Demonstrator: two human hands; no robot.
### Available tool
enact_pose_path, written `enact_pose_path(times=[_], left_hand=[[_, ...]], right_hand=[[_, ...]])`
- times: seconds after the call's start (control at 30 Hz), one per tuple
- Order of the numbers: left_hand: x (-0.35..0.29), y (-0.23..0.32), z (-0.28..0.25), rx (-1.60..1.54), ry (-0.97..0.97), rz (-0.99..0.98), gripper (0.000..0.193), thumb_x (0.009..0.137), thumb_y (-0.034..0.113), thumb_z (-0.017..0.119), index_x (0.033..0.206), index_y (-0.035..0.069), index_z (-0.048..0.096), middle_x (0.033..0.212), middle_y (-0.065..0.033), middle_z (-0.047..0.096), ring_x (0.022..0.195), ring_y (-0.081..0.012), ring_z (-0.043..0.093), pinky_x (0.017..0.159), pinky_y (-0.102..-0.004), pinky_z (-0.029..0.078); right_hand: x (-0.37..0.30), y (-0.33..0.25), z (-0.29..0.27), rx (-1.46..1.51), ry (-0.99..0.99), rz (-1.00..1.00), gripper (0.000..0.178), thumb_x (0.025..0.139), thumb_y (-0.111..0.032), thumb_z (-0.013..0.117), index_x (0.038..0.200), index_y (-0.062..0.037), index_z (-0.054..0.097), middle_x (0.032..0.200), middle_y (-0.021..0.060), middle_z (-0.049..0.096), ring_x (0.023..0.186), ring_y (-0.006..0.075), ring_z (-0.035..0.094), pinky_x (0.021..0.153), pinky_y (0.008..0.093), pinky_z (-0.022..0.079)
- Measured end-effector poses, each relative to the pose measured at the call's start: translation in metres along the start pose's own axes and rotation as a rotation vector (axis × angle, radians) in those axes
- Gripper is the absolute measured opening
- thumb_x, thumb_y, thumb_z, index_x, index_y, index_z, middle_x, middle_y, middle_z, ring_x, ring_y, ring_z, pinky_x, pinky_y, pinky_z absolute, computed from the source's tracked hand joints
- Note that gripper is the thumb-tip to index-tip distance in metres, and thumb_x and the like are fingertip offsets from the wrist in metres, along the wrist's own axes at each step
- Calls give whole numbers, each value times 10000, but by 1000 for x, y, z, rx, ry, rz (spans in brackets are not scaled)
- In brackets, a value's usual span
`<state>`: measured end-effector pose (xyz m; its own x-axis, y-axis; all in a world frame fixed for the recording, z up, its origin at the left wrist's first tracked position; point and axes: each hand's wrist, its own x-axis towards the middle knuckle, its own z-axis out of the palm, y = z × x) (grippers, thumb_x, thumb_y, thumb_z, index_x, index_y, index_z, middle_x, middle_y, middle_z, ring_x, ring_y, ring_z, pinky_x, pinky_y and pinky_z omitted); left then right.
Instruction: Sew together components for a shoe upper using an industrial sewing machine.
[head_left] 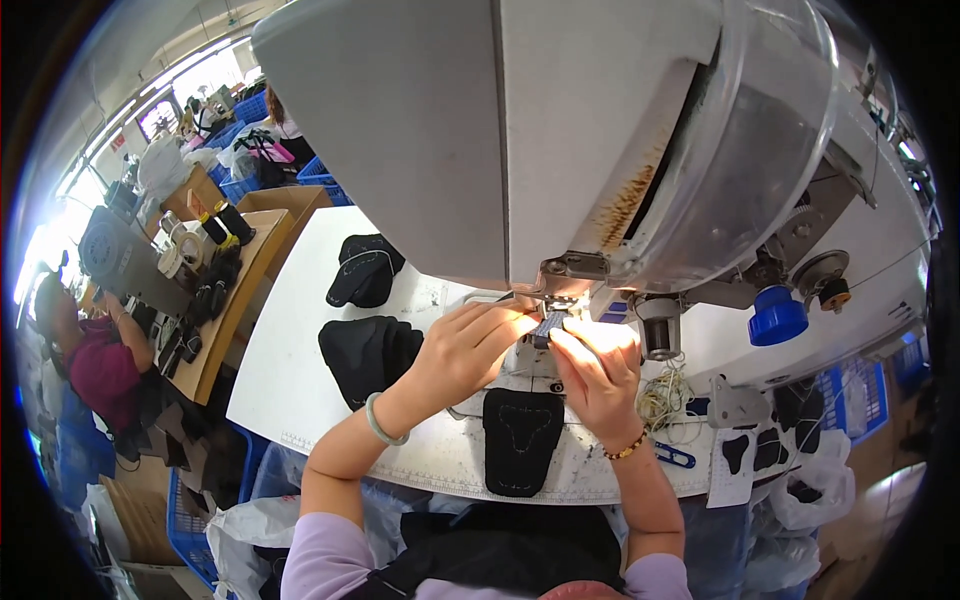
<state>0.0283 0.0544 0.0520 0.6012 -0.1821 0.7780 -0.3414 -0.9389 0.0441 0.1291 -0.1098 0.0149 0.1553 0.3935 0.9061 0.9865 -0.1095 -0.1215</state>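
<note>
Under the lit needle area of a large white sewing machine (400, 130), both my hands meet at a small grey-blue piece (545, 327), perhaps fabric. My left hand (470, 350) pinches it from the left, fingertips by the presser foot (562, 297). From the right, my right hand (600, 375) grips its near end between thumb and fingers. Just in front lies a black shaped fabric panel (523, 445) with pale stitched lines. Left of my left hand sit a stack of black panels (362, 350) and another stitched black stack (365, 268).
Right of my right hand are a tangle of pale thread (662, 398), blue thread snips (675, 456) and a paper sheet (732, 470) with black cut pieces. A blue knob (777, 316) juts from the machine. At far left, a person (105, 350) sits by a wooden table (215, 345) holding thread cones.
</note>
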Motion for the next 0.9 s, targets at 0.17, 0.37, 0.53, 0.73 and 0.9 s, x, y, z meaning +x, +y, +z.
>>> enact_pose_path(times=[0.17, 0.37, 0.53, 0.73, 0.9], left_hand=[[3, 14, -3, 129, -62, 98, 331, 608, -39, 615, 938, -13, 607, 882, -122, 614, 813, -254, 626, 703, -336, 522], [2, 3, -7, 112, -55, 129, 365, 625, -44, 618, 988, -7, 609, 912, -127, 618, 862, -260, 619, 744, -333, 513], [-7, -42, -5, -322, -147, 20, 499, 630, -34, 651, 1113, 65, 580, 1130, -88, 604, 1043, -276, 574, 855, -372, 458], [-2, -12, -14, -112, -166, 254, 516, 614, 0, 554, 1125, -66, 527, 1081, -169, 576, 1072, -343, 565, 872, -383, 503], [-5, 1, -15, -91, -137, 188, 503, 594, -45, 560, 1095, -87, 540, 1056, -186, 577, 1046, -344, 578, 861, -379, 510]], right_hand=[[-2, 4, 2, 6, -17, 71, 223, 734, -93, 719, 952, -110, 677, 984, 21, 614, 878, 212, 539, 781, 337, 393], [1, 3, 2, 21, -35, 90, 198, 782, -49, 673, 978, -47, 644, 980, 77, 645, 841, 212, 608, 759, 320, 442], [3, 5, 2, 73, -13, 104, 199, 773, -41, 677, 969, -46, 647, 951, 87, 650, 810, 217, 620, 720, 304, 482], [-14, 14, 4, 70, -12, 63, 276, 737, -8, 671, 1001, -71, 621, 1001, 80, 606, 865, 233, 585, 745, 317, 478], [-12, 0, 2, 30, 44, -189, 374, 695, -110, 710, 1046, -134, 583, 1067, -23, 579, 899, 142, 545, 775, 310, 389]])
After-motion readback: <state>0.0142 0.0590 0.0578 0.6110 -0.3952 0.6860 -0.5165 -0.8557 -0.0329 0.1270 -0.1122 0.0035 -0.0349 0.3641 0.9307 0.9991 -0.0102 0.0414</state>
